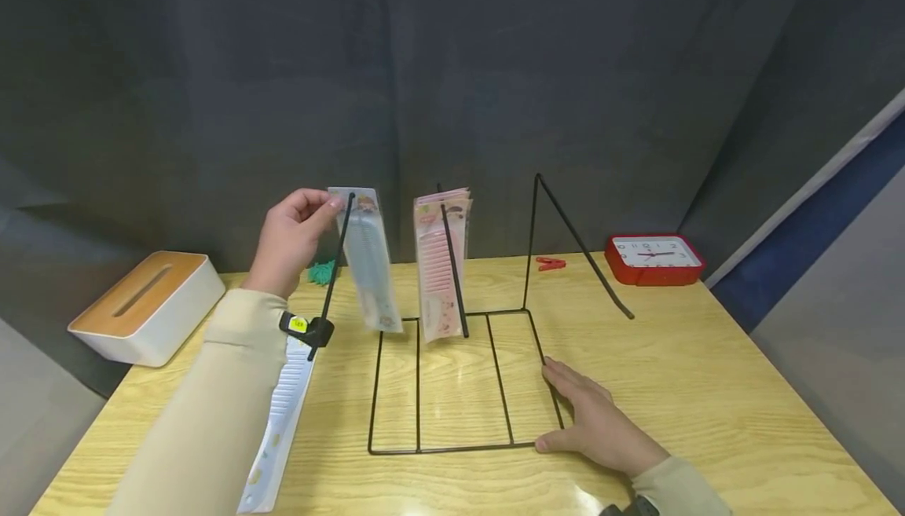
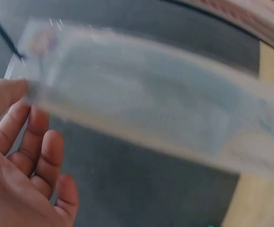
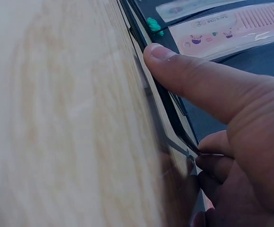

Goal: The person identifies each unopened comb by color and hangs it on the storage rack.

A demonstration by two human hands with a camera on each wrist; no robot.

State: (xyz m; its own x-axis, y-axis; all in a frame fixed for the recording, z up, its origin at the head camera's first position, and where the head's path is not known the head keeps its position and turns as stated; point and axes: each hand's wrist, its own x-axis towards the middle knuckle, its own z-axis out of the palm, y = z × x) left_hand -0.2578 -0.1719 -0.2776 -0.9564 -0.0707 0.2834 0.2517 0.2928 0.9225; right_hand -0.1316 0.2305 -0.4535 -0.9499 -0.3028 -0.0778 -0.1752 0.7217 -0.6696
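In the head view, a slim, glossy plastic comb packet (image 1: pixel 371 261), at the upper left of a thin black wire rack (image 1: pixel 418 390), is pinched by the left hand (image 1: pixel 291 241); the right hand (image 1: pixel 594 418), fingers spread, touches the rack. The left-wrist view blurs the packet; the right-wrist view shows thumb against rack.

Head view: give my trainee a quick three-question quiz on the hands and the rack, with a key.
1. Which hand pinches the blue comb packet?
2. True or false: the right hand touches the wire rack.
3. The pink comb packets hang on which hook, as seen in the head view? a) left b) middle c) right

Key: 1. The left hand. 2. True. 3. b, the middle hook.
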